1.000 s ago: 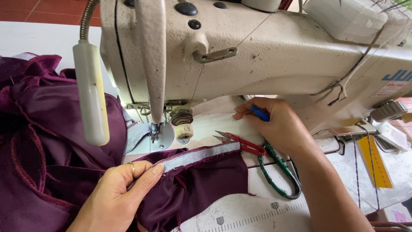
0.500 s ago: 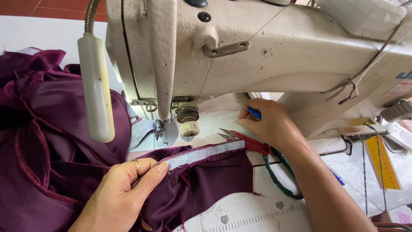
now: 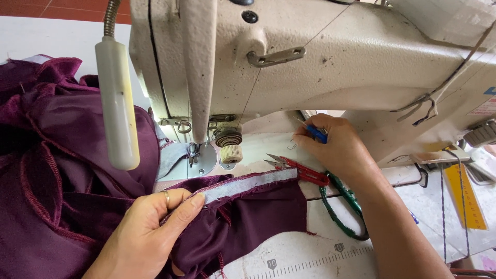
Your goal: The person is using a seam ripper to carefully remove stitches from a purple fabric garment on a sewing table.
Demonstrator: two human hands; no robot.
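Observation:
My left hand pinches the edge of a dark purple fabric that has a pale grey strip along its seam. That edge lies on the bed of a cream sewing machine, just in front of the needle and presser foot. My right hand is behind the seam, under the machine arm, with its fingers closed on a small blue tool. Red thread snips lie beside that hand, touching the strip's far end.
A white lamp on a gooseneck hangs over the fabric at the left. Green-handled scissors lie under my right wrist. A yellow ruler lies at the right. The table has a printed scale along its front.
The view has shifted slightly to the right. My right hand has drawn a little closer to the machine arm with the blue tool. My left hand keeps its hold on the fabric.

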